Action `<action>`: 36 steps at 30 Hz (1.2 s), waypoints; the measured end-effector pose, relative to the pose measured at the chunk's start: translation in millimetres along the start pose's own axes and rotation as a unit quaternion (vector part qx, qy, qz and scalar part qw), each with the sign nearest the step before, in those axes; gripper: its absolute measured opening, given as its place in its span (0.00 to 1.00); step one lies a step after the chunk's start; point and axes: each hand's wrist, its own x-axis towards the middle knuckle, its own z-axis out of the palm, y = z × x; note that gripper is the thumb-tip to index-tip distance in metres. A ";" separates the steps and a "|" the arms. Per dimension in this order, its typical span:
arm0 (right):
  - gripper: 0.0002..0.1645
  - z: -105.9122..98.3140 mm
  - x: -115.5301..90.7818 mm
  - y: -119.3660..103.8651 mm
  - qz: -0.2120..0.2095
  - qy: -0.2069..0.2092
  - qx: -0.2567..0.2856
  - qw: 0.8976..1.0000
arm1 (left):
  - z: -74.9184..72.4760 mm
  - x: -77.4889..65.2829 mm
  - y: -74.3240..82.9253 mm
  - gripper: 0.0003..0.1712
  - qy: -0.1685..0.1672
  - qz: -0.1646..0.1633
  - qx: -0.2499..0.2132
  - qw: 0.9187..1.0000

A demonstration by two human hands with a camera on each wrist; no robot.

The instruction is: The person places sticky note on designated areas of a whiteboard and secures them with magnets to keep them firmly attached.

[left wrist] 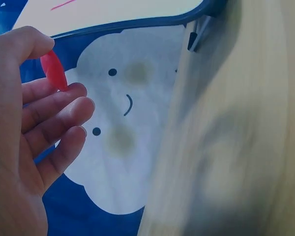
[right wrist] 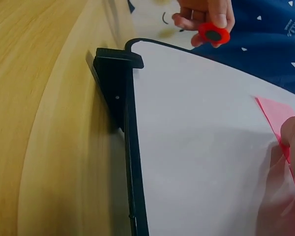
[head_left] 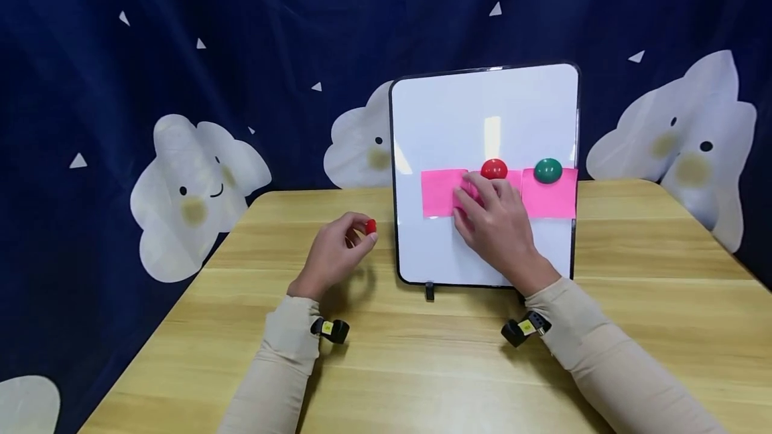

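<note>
A whiteboard (head_left: 446, 119) stands upright on the table. Across it runs a row of pink paper squares, with a left square (head_left: 437, 193), a partly covered middle square (head_left: 515, 183) and a right square (head_left: 551, 203). A round red magnet (head_left: 494, 169) sits at the middle square's top edge, a green magnet (head_left: 548, 171) at the right one's. My right hand (head_left: 500, 223) presses its fingertips on the paper where the left and middle squares meet. Left of the board, my left hand (head_left: 332, 253) pinches another red magnet (left wrist: 54, 71), its dark back (right wrist: 213, 35) visible in the right wrist view.
Small black feet (head_left: 429, 292) hold up the board on the wooden table (head_left: 386, 367). Behind hangs a dark blue curtain (head_left: 271, 39) with white clouds and triangles. Each wrist wears a small black camera, such as the left camera (head_left: 338, 331).
</note>
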 end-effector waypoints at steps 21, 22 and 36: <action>0.32 2.9 -0.2 -2.0 0.009 0.001 0.005 1.000 | -6.1 28.2 31.1 0.17 0.044 0.108 0.056 0.992; 0.32 3.1 -0.6 -2.0 0.009 0.001 0.006 1.000 | -5.7 28.8 31.7 0.17 0.045 0.112 0.058 0.991; 0.30 2.0 1.6 -3.4 0.005 -0.004 -0.007 1.000 | -4.3 44.7 46.9 0.15 0.068 0.175 0.082 0.979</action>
